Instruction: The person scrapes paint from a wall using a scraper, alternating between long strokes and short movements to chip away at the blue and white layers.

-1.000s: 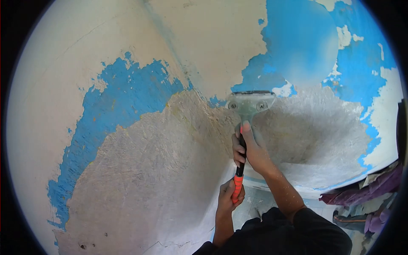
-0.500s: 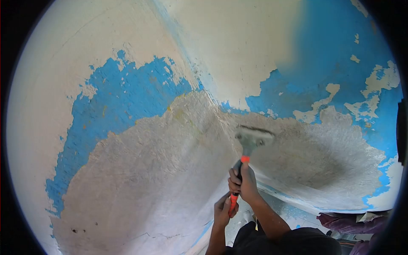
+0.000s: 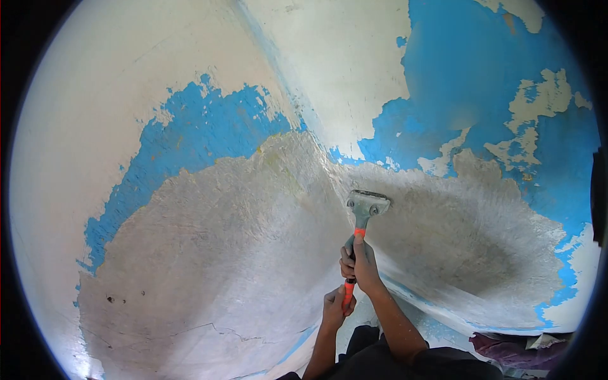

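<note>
A long-handled scraper [image 3: 369,204] with a wide metal head and a red and black handle stands out in front of me, its blade edge at the bare grey plaster [image 3: 437,234] just right of the wall corner. My right hand [image 3: 361,261] is wrapped round the handle's upper part, below the head. Lower down, my left hand [image 3: 339,306] grips the red end of the handle. Blue paint [image 3: 202,133] and cream paint [image 3: 342,69] with ragged edges surround the bare plaster.
A thin crack [image 3: 212,326] and small dark holes [image 3: 111,299] mark the left wall's lower part. Purple cloth [image 3: 516,351] lies at the bottom right. A dark object [image 3: 598,196] shows at the right edge.
The scraper head has moved slightly left and is sharper now. Both hands keep their grip on the handle. The view of the walls has shifted and turned a little.
</note>
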Motion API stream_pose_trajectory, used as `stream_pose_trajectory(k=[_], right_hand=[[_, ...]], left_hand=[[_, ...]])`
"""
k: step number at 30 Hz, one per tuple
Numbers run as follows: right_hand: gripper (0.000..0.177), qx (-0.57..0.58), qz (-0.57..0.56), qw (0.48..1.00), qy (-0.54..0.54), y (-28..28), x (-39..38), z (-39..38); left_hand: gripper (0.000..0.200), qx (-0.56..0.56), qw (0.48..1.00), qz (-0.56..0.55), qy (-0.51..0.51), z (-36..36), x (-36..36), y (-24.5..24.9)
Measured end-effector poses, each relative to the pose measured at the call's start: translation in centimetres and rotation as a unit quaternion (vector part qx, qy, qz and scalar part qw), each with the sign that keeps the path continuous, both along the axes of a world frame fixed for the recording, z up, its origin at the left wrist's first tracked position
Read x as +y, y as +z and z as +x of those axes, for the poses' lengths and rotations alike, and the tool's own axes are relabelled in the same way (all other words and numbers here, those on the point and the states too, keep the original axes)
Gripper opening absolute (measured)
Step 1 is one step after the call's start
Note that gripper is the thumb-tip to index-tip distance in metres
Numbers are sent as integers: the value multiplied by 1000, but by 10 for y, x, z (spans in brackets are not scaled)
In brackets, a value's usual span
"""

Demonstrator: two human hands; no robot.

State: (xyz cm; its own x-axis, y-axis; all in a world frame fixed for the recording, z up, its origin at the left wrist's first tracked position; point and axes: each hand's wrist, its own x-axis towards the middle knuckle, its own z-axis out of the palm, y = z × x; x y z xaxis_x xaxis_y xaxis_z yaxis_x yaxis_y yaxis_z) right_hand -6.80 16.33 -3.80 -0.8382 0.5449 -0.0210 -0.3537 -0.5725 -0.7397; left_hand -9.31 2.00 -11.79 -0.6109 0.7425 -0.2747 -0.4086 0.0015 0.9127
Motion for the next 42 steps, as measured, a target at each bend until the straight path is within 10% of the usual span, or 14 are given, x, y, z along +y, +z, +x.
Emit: stream_pose_trajectory(k=[22,42], right_hand=[[58,-1,14,1000,-25,89,6,-28],[55,-26,-20,999,5,37,-2,-43]], left_hand=[[52,85,996,17,19,-36,11,78],[49,44,999,-9,22,-41,-4,49]])
